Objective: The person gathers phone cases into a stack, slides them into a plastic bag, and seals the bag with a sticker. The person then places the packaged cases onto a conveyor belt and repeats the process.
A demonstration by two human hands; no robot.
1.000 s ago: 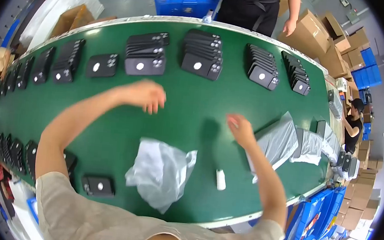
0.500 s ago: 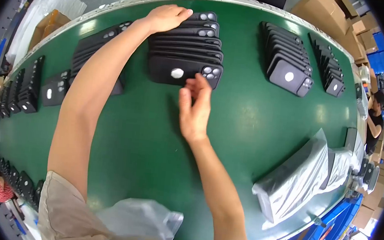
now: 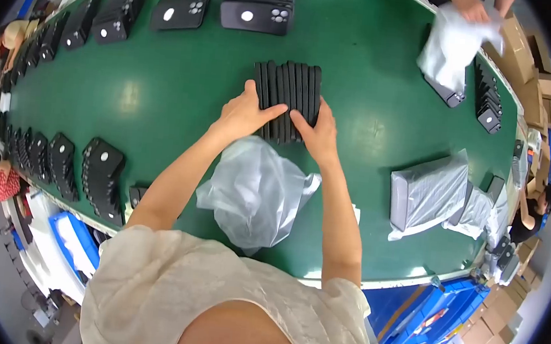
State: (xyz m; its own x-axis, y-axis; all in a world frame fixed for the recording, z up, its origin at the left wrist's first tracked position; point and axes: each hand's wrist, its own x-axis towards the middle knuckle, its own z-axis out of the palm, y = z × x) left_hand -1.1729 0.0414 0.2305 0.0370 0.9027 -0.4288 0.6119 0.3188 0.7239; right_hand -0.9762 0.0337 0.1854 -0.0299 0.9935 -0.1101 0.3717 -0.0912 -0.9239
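Note:
Upright on edge, a row of black phone cases [image 3: 287,94] stands packed together on the green table. My left hand [image 3: 246,112] grips the left end of the row, its thumb across the near side. On the right end my right hand [image 3: 318,128] presses in the same way, thumb on the near side. Just in front of the row lies a crumpled clear plastic bag [image 3: 254,193], touching neither palm as far as I can see. Beyond my hands a stack of cases [image 3: 255,16] with camera holes lies overlapped, and a smaller group [image 3: 180,13] lies to its left.
More cases [image 3: 102,170] line the left side of the green table [image 3: 373,102]. Wrapped bundles [image 3: 428,192] lie at the right. A co-worker's hands [image 3: 474,9] hold a plastic bag [image 3: 453,47] over cases at the upper right. Other people are at the left and right edges.
The view has shifted. My hands, earlier at the overlapped stack, now hold a row of cases nearer to me. A co-worker's hands and bag have appeared at the upper right.

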